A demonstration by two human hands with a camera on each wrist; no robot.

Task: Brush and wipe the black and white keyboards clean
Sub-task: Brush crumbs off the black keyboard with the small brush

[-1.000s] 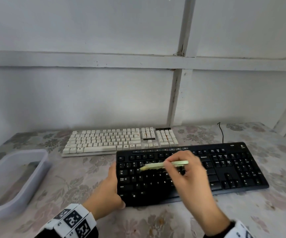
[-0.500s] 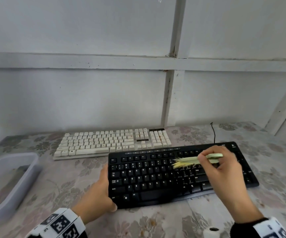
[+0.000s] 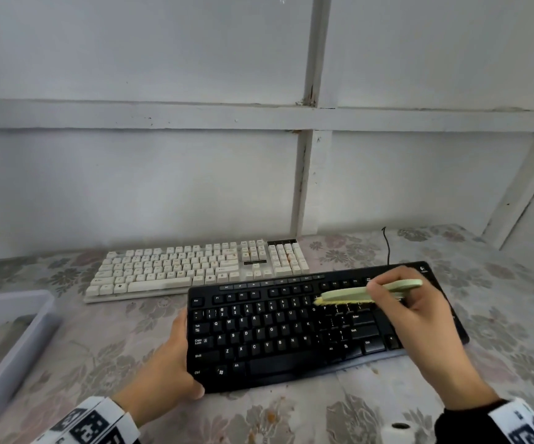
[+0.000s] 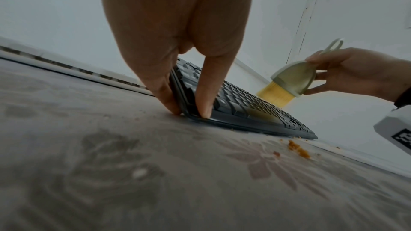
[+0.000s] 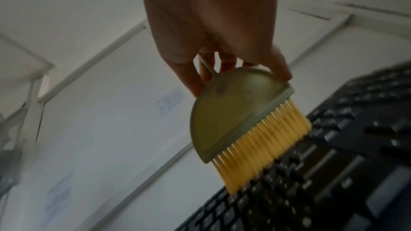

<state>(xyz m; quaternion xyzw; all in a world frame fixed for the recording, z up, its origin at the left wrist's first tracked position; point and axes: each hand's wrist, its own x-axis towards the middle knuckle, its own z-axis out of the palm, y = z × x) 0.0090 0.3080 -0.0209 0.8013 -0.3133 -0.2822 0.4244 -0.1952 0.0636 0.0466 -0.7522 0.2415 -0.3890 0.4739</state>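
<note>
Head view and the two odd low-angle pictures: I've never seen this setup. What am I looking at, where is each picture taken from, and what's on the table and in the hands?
No machine here: a person works bare-handed, wearing one camera on the head and one on each wrist. The wide picture is the head camera looking down; the other two look along each hand.

On the flowered tablecloth lie a black keyboard in front and a white keyboard behind it, with a clear plastic tub at the left. Orange crumbs lie near the black keyboard.

The left hand grips the black keyboard's left end. The right hand holds a pale green brush with yellow bristles set against the keys.
</note>
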